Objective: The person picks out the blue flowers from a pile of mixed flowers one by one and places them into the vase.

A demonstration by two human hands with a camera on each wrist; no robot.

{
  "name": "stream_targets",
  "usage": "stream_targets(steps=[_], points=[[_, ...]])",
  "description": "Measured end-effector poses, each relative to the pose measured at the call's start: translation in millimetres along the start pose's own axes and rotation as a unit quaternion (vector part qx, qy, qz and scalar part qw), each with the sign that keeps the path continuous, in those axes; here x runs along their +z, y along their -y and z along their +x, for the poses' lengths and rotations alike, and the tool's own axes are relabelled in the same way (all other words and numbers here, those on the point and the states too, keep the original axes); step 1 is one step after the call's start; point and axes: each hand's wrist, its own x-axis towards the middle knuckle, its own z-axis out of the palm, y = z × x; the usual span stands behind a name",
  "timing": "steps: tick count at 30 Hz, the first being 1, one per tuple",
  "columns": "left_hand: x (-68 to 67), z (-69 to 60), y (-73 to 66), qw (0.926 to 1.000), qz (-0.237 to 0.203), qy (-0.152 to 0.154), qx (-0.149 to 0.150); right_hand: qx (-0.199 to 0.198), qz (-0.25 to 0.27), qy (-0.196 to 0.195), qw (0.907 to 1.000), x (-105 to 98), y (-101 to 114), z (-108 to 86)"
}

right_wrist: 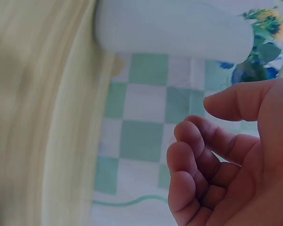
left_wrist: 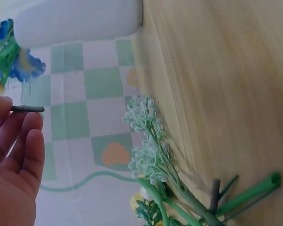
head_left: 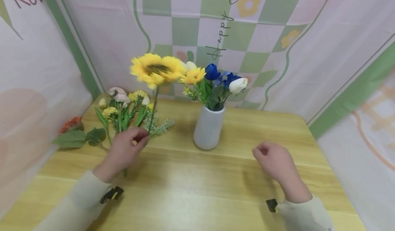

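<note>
With left hand (head_left: 126,150), pinching sunflower (head_left: 156,70), with right hand (head_left: 277,162) loosely curled, empty, apparently mid-arranging, next probably needing aim into vase (head_left: 207,130).

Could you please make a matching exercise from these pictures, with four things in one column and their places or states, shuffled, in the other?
Things:
1. Large sunflower
2. White vase
3. Right hand
4. Red-orange flower

Places or states:
A. Holds nothing, fingers loosely curled
B. At the left edge of the table
C. Held by its stem in the left hand
D. Stands with blue flowers in it

Pairs: 1-C, 2-D, 3-A, 4-B
</note>
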Motion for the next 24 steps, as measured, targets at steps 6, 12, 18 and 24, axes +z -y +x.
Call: stream_targets(steps=[6, 12, 18, 24], points=[[9.0, -4.9, -7.4, 0.9976, 0.004, -0.012, 0.067, -0.033, 0.031, 0.005, 0.9990, -4.6, 25.5, -11.5], [21.1, -7.7, -14.9, 0.9901, -0.013, -0.022, 0.138, -0.121, 0.079, 0.007, 0.9895, -7.7, 58.8, -24.8], [35.3, -9.5, -29.6, 0.9816, -0.050, -0.026, 0.183, -0.260, 0.147, -0.024, 0.9540, -6.1, 89.0, -36.1], [49.9, -10.2, -46.9, 0.9802, -0.089, -0.001, 0.177, -0.357, 0.171, -0.079, 0.9148, -2.0, 112.8, -37.2]])
